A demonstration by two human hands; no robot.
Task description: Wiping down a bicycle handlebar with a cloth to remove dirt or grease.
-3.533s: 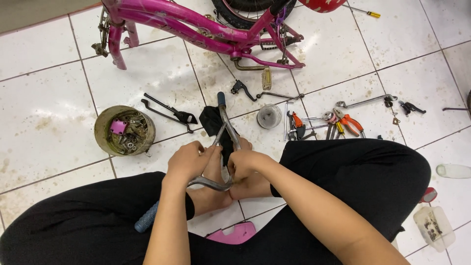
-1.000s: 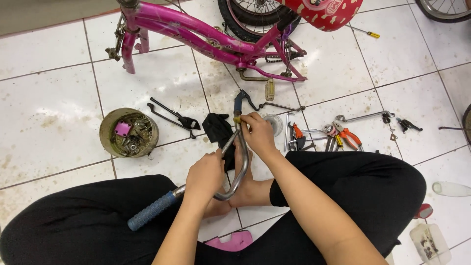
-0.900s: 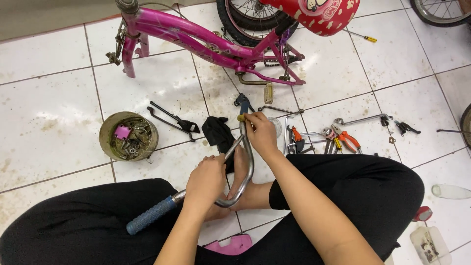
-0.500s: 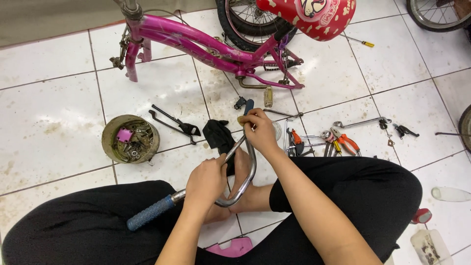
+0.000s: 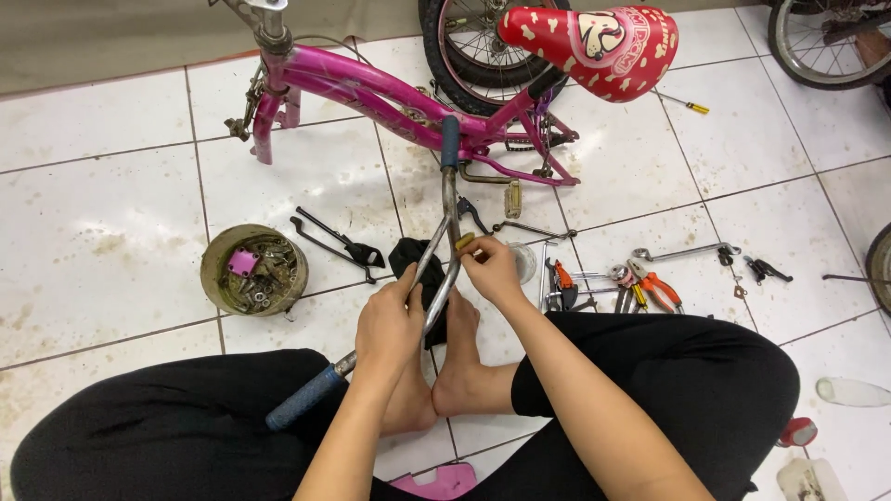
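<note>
Down on the white tiled floor [image 5: 102, 213], a person sits cross-legged in black trousers with bare feet together, both hands on a bent metal handlebar [image 5: 444, 243] that rises from the lap toward the far side. Its near end carries a blue grip [image 5: 303, 397] lying over the left thigh, and its far end, also blue-capped, stands up in front of the pink bicycle frame [image 5: 371, 88]. The left hand [image 5: 390, 325] is closed around the tube at the bend, holding it steady. The right hand [image 5: 489, 269] sits just right of the tube, its fingers pinched narrow on a small yellowish part [image 5: 464, 242] that touches the bar. A black cloth [image 5: 408, 255] lies on the floor just behind the bar. To the left, well apart from the hands, stands a round tin [image 5: 252, 271] full of nuts, bolts and a pink piece, with black brake levers [image 5: 336, 243] between it and the cloth. Right of the hands lie orange-handled pliers [image 5: 657, 289] among other small tools, and a long wrench [image 5: 685, 251] a little farther. The frame lies on the far side, its red spotted saddle [image 5: 594, 42] toward the right, a spoked wheel [image 5: 469, 46] behind it.
</note>
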